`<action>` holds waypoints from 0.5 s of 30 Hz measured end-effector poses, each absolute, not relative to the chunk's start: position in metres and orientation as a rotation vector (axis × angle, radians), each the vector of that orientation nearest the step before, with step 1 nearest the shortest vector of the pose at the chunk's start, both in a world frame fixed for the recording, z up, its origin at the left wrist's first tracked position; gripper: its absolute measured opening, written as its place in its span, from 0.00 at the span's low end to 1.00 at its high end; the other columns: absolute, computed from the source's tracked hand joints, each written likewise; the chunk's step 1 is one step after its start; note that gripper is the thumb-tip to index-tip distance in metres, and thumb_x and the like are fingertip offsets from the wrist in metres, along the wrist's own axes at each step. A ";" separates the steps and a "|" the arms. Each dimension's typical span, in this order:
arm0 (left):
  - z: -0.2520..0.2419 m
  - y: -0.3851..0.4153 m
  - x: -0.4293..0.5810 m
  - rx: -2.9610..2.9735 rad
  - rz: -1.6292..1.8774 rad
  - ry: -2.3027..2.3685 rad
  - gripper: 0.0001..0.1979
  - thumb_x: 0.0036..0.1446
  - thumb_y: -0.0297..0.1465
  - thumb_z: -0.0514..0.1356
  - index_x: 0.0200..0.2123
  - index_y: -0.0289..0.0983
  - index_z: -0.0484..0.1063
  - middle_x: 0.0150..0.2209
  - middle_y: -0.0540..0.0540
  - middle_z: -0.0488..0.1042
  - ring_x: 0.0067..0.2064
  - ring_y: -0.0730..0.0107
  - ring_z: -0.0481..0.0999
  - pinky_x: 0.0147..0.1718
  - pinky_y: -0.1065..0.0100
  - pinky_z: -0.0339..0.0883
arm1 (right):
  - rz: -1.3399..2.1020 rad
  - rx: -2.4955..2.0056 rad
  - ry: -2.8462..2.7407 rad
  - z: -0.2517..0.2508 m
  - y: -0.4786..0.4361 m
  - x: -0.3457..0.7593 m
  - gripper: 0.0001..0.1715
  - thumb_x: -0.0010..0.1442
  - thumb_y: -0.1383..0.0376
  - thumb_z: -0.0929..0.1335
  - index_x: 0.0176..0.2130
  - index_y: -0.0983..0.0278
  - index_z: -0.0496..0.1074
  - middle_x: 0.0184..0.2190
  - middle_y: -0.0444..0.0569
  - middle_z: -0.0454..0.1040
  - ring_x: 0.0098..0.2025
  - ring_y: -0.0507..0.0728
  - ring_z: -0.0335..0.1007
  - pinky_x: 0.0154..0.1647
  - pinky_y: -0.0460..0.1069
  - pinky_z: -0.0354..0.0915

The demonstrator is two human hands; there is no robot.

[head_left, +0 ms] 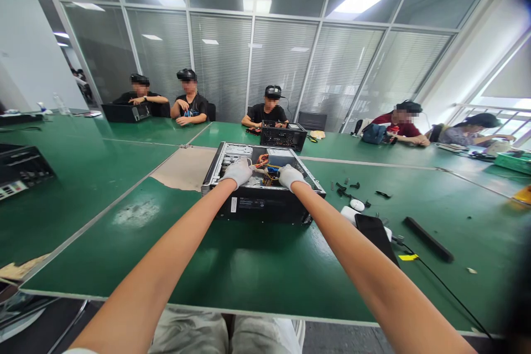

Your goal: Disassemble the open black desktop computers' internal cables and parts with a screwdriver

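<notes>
Left hand (239, 172), right hand (291, 176), computer case (265, 207) beneath, cables (263, 161) apparently between.

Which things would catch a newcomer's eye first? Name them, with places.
The white-gloved left hand and right hand are at the open top of a computer case, mid-picture. Straight beyond it, a person sits behind another black case. To the right, a black phone stands out against the green table.
</notes>
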State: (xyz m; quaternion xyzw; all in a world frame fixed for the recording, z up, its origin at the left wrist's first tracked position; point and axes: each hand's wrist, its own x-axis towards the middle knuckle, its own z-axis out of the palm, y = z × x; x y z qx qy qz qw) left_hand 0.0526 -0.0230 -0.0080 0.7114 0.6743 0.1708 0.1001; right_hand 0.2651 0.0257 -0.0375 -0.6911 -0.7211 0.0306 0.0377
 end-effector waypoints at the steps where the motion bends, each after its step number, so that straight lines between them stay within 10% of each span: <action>1: -0.008 -0.023 0.052 2.113 0.502 1.989 0.27 0.68 0.49 0.50 0.57 0.33 0.65 0.57 0.28 0.74 0.59 0.46 0.74 0.54 0.57 0.67 | 0.088 -2.086 -2.231 -0.038 0.025 0.265 0.27 0.58 0.68 0.70 0.57 0.67 0.74 0.58 0.69 0.69 0.58 0.71 0.71 0.55 0.61 0.68; 15: 0.000 -0.032 0.055 2.105 0.441 1.978 0.26 0.68 0.49 0.49 0.57 0.34 0.63 0.56 0.28 0.74 0.60 0.46 0.74 0.55 0.55 0.67 | -0.213 -1.634 -1.927 -0.028 0.021 0.264 0.24 0.65 0.73 0.58 0.57 0.72 0.70 0.54 0.63 0.73 0.57 0.63 0.68 0.59 0.53 0.62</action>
